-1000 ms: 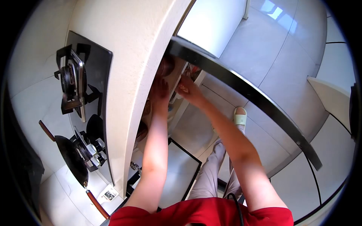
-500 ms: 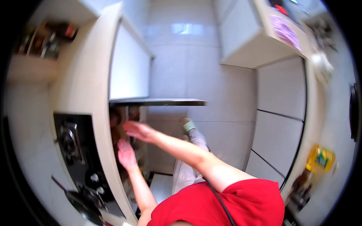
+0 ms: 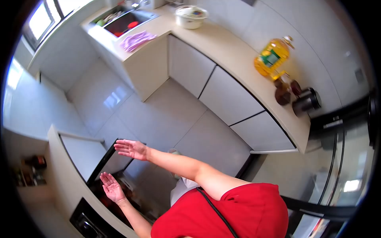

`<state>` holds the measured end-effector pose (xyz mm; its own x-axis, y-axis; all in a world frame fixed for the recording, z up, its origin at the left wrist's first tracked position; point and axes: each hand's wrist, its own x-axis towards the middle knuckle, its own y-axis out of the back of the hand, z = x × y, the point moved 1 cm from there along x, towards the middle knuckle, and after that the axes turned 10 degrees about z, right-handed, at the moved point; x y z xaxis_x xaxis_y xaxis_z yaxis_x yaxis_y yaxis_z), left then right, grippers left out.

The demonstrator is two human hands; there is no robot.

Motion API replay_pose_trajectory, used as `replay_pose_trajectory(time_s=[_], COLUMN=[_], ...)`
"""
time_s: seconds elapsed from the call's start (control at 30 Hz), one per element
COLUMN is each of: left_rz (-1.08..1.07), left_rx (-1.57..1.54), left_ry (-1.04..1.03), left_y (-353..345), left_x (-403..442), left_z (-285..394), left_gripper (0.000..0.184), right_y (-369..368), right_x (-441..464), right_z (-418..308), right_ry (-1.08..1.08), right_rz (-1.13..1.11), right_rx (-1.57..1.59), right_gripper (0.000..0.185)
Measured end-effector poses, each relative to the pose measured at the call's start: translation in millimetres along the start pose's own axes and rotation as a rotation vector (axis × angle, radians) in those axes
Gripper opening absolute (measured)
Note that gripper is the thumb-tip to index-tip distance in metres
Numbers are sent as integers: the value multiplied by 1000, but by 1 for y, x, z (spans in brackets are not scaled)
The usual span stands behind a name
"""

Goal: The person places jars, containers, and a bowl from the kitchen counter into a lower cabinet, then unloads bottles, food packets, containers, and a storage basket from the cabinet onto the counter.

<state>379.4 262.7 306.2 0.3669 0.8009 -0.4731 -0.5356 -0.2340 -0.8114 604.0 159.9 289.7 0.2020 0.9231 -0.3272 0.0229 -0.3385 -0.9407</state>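
Pale tiled floor (image 3: 170, 107) fills the middle of the frame, with white cabinet doors (image 3: 232, 95) facing it from the right. Above those doors, the long table (image 3: 234, 49) runs from the upper left to the right edge, while a second, stove-side table (image 3: 65, 168) slants down the lower left. My red shirt (image 3: 230, 214), crossed by a black cord (image 3: 216, 210), takes up the bottom center. At lower left, an open cabinet (image 3: 137, 203) sits beneath my hands, its contents dark and too blurred to name, with a dark-edged panel (image 3: 102, 164) standing out from it. Part of the black stove (image 3: 85, 222) shows at the bottom left.

The steel sink (image 3: 149, 16) is set into the long table at upper left, red items inside. At upper right stands a jug of yellow oil (image 3: 274, 55), near a brown jar (image 3: 282, 95) and a black canister (image 3: 306, 101); a white bowl (image 3: 190, 20) sits at top center.

My right hand (image 3: 131, 150) is extended near the panel's upper end, its grip wide and empty, palm showing. My left hand (image 3: 113, 189), closer to the stove-side table, also has a wide, empty grip, fingers slightly spread. A crumpled purple cloth (image 3: 137, 40) lies beside the sink.
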Motion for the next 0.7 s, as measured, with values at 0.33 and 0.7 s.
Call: replay_pose_trajectory(time_s=[0.33,0.7], left_rz=[-363,-484], left_rx=[13,200], left_ry=[484,1028], left_y=[-147,-247], left_x=[0,-154], left_z=[-205,-570], left_gripper=[43,46], right_y=[8,103], right_x=[-208,-502], right_z=[-234,-415], right_ry=[644,1185], right_rz=[-69,91], right_rx=[100,123], right_gripper=[36,35])
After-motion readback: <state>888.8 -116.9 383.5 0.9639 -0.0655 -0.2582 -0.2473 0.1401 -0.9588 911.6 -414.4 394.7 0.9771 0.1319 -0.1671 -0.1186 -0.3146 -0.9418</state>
